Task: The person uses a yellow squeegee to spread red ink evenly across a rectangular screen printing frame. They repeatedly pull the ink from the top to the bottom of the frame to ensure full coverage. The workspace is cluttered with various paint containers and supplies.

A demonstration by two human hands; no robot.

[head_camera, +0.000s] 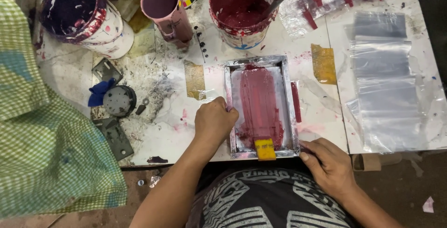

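Crimson ink covers the mesh of a small metal-framed printing screen [260, 109] lying flat at the centre of the frame on a stained white surface [163, 130]. The left hand [215, 120] rests on the screen's left rail, its fingers curled closed against the frame edge. The right hand [327, 163] sits at the screen's lower right corner, fingers bent and pressing on the frame's bottom rail and the edge of the surface. A yellow squeegee [265, 149] lies on the bottom rail of the screen, between the two hands, touching the ink.

Above the screen, at the top centre, stands an open paint bucket [242, 9] with dark red ink inside. To its left leans a pink cup [166, 10], and in the upper left sits a white bucket [81, 16] with dark purple ink. Clear plastic bags [386, 79] lie stacked at the right of the frame. A green checked cloth [42, 139] fills the left edge. A round grey lid [119, 100] lies left of the left hand.
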